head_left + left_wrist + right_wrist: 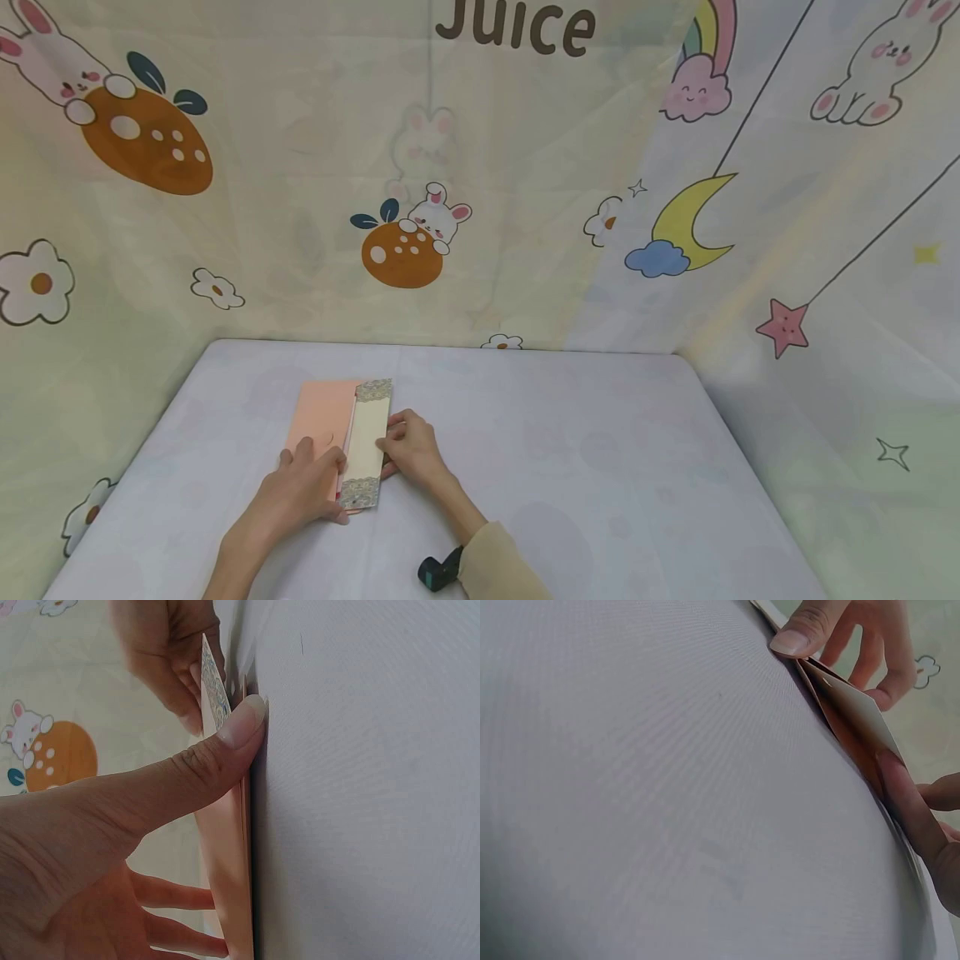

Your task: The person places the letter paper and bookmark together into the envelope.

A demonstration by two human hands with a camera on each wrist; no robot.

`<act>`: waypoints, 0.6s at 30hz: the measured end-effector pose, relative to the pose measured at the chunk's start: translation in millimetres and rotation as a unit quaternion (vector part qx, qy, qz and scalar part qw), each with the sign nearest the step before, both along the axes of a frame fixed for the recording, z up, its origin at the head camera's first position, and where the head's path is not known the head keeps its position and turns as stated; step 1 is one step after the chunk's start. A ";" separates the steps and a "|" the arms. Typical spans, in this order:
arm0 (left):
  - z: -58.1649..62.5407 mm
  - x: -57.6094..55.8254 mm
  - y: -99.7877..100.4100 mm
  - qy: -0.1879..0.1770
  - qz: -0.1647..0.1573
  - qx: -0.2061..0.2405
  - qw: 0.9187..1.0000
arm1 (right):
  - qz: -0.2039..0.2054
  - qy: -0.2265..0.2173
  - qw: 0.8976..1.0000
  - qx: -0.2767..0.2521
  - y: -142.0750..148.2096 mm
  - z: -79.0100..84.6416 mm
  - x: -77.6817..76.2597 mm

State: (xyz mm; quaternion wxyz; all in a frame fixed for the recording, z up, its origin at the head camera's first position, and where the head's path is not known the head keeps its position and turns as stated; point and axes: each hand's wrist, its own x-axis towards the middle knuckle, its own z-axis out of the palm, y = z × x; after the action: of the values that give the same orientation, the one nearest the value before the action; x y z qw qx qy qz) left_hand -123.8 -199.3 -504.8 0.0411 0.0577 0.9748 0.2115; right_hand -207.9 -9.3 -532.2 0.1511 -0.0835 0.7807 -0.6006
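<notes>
A peach paper folder (324, 404) lies on the white table, with a cream flap (367, 437) along its right side that has patterned bands at both ends. My left hand (300, 485) rests on the folder, fingers spread over its face and thumb at the near edge. In the left wrist view the left thumb (202, 761) lies straight across the folder's edge. My right hand (412, 450) pinches the flap's right edge between thumb and fingers. The right wrist view shows the flap (855, 712) raised at an angle, with one right finger (904, 791) underneath it.
White cloth covers the table (600, 467), whose back edge meets a printed curtain (300, 167) with rabbits, oranges and flowers. A black strap device (440, 571) sits at my right wrist, beside a beige sleeve (502, 567).
</notes>
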 end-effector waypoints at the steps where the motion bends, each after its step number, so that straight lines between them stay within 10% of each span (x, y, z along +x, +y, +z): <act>1: 0.0 -0.1 0.1 0.000 0.001 -0.001 1.000 | 0.000 -0.003 1.000 -0.005 -0.8 0.4 0.2; 18: -2.2 0.1 -1.5 0.010 -0.003 -0.004 1.000 | 0.011 0.025 0.999 0.031 -10.6 3.9 7.4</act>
State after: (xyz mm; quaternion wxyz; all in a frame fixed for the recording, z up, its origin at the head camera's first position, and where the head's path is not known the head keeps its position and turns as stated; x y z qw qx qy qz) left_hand -123.7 -200.8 -507.0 0.0322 0.0625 0.9759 0.2066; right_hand -200.5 -19.9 -528.2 0.1413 -0.1024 0.8016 -0.5718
